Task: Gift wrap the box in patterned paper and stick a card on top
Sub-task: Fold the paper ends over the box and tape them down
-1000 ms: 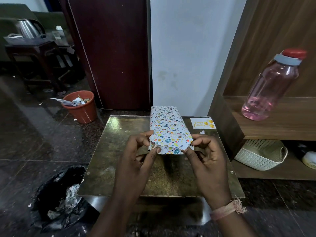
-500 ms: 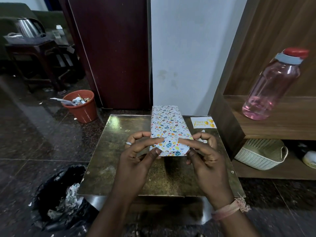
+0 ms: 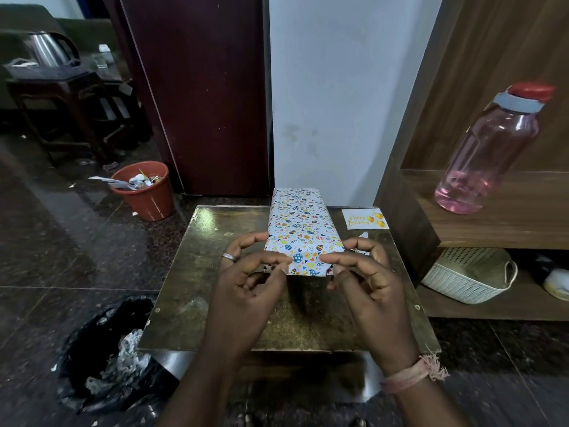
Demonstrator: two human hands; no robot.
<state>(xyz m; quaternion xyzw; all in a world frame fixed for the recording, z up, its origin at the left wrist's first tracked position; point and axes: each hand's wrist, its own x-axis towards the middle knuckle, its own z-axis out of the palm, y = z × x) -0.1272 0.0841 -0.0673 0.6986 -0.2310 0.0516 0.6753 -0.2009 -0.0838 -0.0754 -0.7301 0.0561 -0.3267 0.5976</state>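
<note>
The box (image 3: 300, 223), wrapped in white paper with small coloured prints, lies lengthwise on the small gold-brown table (image 3: 197, 272), its near end toward me. My left hand (image 3: 249, 282) and my right hand (image 3: 366, 278) pinch the folded paper flap at that near end, forefingers laid across its top from both sides, thumbs below. The flap points down over the end face. A white birthday card (image 3: 365, 218) with gold balloons lies flat on the table's far right corner. A small pale scrap (image 3: 363, 235) shows just behind my right hand.
A wooden shelf unit (image 3: 492, 235) with a pink water bottle (image 3: 489, 152) stands at the right, a white woven basket (image 3: 471, 278) below it. A black-lined bin (image 3: 104, 349) sits at the table's near left; an orange waste bucket (image 3: 144, 192) stands on the floor beyond.
The near end flap has been folded down from a wide spread edge to a narrower one. Both forefingers have moved inward across the top of the box end.
</note>
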